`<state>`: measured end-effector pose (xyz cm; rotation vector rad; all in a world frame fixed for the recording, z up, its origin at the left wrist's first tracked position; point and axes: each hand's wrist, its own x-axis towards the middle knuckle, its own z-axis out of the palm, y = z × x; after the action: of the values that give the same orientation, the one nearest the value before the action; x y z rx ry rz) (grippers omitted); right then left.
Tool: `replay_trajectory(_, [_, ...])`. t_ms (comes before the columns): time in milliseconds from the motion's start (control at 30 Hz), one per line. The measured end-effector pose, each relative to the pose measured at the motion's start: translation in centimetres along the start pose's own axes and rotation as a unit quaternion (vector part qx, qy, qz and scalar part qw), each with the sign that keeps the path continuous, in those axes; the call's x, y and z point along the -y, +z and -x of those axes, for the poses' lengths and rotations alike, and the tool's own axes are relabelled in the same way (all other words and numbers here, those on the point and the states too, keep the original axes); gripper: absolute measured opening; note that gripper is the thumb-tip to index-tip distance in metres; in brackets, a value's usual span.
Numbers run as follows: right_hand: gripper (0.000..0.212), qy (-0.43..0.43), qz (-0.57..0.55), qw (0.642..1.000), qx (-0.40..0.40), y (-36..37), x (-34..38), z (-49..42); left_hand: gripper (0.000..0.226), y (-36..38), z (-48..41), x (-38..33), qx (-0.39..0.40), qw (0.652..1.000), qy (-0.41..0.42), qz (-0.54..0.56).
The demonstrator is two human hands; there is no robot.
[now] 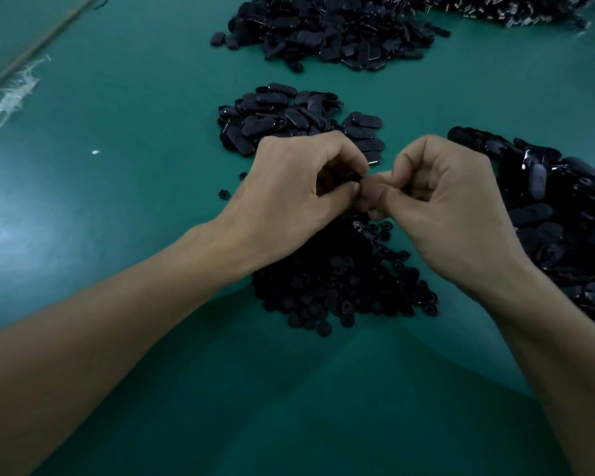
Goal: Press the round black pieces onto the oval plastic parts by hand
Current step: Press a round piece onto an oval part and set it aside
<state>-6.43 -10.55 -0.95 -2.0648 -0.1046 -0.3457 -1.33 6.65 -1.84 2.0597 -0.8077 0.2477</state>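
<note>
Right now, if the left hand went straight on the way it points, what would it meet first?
The right hand: the left hand points at it, and their fingertips seem to touch around a small black piece held between them.

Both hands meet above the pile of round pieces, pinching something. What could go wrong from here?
A part slipping from the left hand and right hand would likely drop into the round pieces below and get lost. The oval parts pile lies close beside that hand; a nudge could mix piles.
</note>
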Motion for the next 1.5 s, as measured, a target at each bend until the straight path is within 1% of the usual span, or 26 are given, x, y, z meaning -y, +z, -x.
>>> replay_trajectory(100, [0.028,0.0,-0.014,1.0,0.015,-0.1,-0.1,-0.1,0.017,-0.1,-0.1,0.2,0.003,1.0,-0.001,-0.008])
replay_trajectory(167, [0.024,-0.014,0.016,1.0,-0.004,-0.1,-0.4,-0.1,0.019,0.1,0.0,0.1,0.007,1.0,-0.003,-0.005])
replay_trajectory(233, [0.023,-0.043,0.065,0.997,-0.03,-0.2,-0.5,-0.2,0.02,0.3,0.1,0.1,0.01,1.0,-0.019,0.022])
replay_trajectory(300, [0.02,-0.058,0.08,0.995,-0.031,-0.3,-0.6,-0.4,0.021,0.3,0.0,0.1,0.014,0.996,-0.052,0.065])
replay_trajectory(367, [0.015,-0.051,0.055,0.997,-0.009,-0.4,-0.7,-0.5,0.022,0.1,-0.2,0.2,0.023,0.99,-0.082,0.115])
replay_trajectory(467, [0.018,-0.031,-0.002,0.999,0.018,-0.3,-1.0,-0.5,0.02,-0.1,-0.4,0.1,0.036,0.972,-0.114,0.201])
replay_trajectory(633, [0.018,-0.018,-0.014,0.999,0.022,-0.5,-1.1,-0.5,0.016,-0.1,-0.4,0.1,0.036,0.955,-0.149,0.254])
replay_trajectory(800, [0.015,-0.008,-0.012,1.0,0.01,-0.4,-1.2,-0.5,0.019,0.1,-0.4,0.1,0.027,0.954,-0.159,0.254])
replay_trajectory(900, [0.015,0.002,-0.004,1.0,0.007,-0.3,-1.3,-0.5,0.02,0.1,-0.4,0.1,0.026,0.961,-0.155,0.228])
replay_trajectory(1033, [0.017,0.005,0.03,0.999,0.009,0.0,-1.1,-0.6,0.019,0.1,-0.4,0.3,0.015,0.972,-0.139,0.186])
replay_trajectory(1167, [0.014,0.012,0.058,0.998,-0.003,0.1,-0.7,-0.5,0.022,0.1,-0.4,0.5,0.005,0.977,-0.12,0.176])
replay_trajectory(1333, [0.013,0.029,0.061,0.998,-0.005,0.1,-0.3,-0.4,0.019,0.1,-0.4,0.8,0.011,0.979,-0.099,0.177])
replay_trajectory(1500, [0.018,0.016,0.051,0.999,0.011,-0.1,-0.1,-0.4,0.016,0.0,-0.5,1.0,0.009,0.984,-0.079,0.158])
